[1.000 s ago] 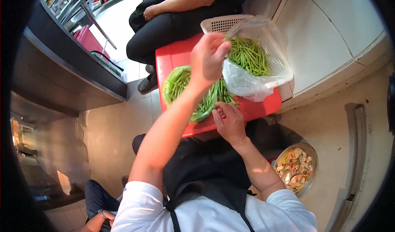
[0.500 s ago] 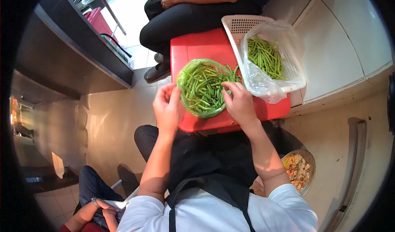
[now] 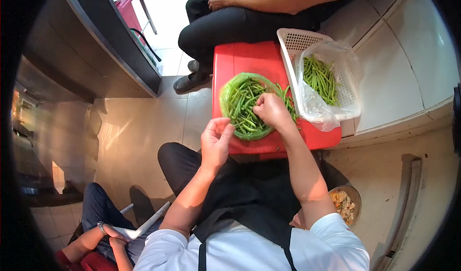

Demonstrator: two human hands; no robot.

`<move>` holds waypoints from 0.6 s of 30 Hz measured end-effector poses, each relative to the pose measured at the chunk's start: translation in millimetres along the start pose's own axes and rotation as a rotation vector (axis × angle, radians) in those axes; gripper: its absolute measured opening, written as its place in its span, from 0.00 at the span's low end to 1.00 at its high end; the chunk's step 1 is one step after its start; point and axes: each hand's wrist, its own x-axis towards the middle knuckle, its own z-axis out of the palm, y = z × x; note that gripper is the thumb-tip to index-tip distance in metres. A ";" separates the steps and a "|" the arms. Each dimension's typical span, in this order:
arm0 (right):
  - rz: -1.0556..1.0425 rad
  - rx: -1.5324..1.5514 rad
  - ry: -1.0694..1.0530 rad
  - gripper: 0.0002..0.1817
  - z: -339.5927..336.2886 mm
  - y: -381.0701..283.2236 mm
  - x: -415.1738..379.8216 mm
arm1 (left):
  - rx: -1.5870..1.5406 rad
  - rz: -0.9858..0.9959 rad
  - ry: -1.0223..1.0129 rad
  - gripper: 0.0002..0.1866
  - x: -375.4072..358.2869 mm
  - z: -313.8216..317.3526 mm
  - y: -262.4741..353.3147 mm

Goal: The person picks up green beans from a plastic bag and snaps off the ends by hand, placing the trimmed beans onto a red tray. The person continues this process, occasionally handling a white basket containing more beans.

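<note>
Green beans (image 3: 242, 96), slender, curved, filmy green bag (image 3: 225, 96)

White short-sleeved shirt (image 3: 235, 255), black strapped apron (image 3: 247, 194), apparently black trousers (image 3: 177, 164)

No lettering, label, brand or number can be read anywhere; no sign is legible either.

Under the right hand (image 3: 272, 111) are beans (image 3: 245, 98) in a bag (image 3: 225, 100) on the table (image 3: 240, 57); the left hand (image 3: 215, 140) is just beside that bag. Right of the right hand, a basket (image 3: 285, 50) holds another bag (image 3: 313, 104).
</note>
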 end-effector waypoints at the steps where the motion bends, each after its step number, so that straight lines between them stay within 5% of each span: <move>1: -0.005 0.001 -0.003 0.13 -1.9 1.1 1.0 | 0.002 0.002 -0.014 0.09 2.3 1.7 3.5; 18: -0.254 0.522 -0.093 0.07 -28.0 -18.1 -15.5 | 0.246 0.080 -0.096 0.11 78.0 43.1 20.8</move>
